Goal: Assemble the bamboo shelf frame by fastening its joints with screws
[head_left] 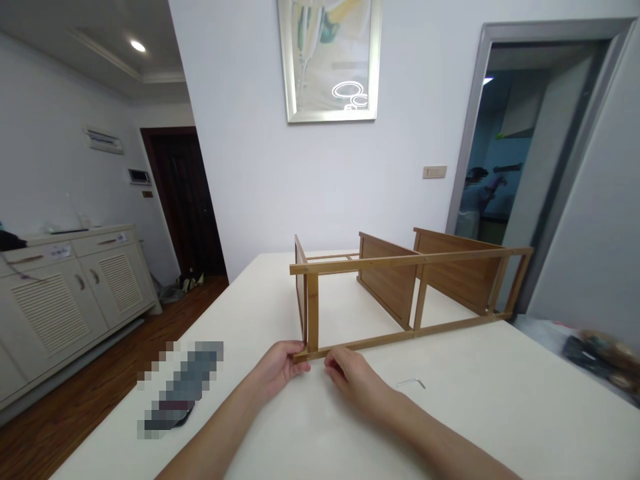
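A wooden shelf rack (pixel 370 265) lies on its side on the white table (pixel 480 420), its panels standing upright across the frame. At the near left corner of the rack, my left hand (pixel 281 368) is closed around the end of the lower rail, thumb above and fingers beneath. Just to the right of it, my right hand (pixel 356 379) is held against the front of that rail with its fingers curled together. Whatever those fingers may hold is hidden. A thin metal hex key (pixel 417 382) rests on the table right of my right hand.
On the table's left side is a dark, pixelated object (pixel 185 387). Behind the table stands a wall with a framed picture (pixel 333 117). A person (pixel 477 200) is visible through the doorway at right. Bags (pixel 595 353) lie beyond the table's right edge. A white cabinet (pixel 75 287) stands left.
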The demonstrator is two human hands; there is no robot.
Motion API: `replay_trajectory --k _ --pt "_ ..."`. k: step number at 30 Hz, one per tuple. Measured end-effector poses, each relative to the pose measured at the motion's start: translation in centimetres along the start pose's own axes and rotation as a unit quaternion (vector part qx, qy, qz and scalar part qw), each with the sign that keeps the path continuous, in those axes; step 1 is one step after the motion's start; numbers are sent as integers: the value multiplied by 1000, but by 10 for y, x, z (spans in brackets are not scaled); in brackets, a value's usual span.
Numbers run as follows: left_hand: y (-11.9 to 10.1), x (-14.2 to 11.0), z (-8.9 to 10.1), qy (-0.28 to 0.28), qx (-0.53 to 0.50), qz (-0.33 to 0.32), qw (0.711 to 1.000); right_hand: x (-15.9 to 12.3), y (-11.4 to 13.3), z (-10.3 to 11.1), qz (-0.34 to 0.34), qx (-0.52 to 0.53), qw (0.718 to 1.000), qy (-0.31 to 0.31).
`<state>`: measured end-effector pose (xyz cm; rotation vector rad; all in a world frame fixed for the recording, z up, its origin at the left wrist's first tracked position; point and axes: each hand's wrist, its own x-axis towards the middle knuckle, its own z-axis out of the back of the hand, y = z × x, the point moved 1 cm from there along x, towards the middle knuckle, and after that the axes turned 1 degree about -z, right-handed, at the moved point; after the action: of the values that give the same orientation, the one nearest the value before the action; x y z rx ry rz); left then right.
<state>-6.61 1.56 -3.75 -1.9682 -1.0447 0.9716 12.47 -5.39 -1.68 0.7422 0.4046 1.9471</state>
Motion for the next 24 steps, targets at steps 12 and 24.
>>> replay_trajectory --k 12,24 --pt "2 1 2 24 8 6 1000 15 9 -41 -114 281 951 -69" --pt "1 -2 0 34 39 11 999 10 7 -47 -129 244 956 -99"
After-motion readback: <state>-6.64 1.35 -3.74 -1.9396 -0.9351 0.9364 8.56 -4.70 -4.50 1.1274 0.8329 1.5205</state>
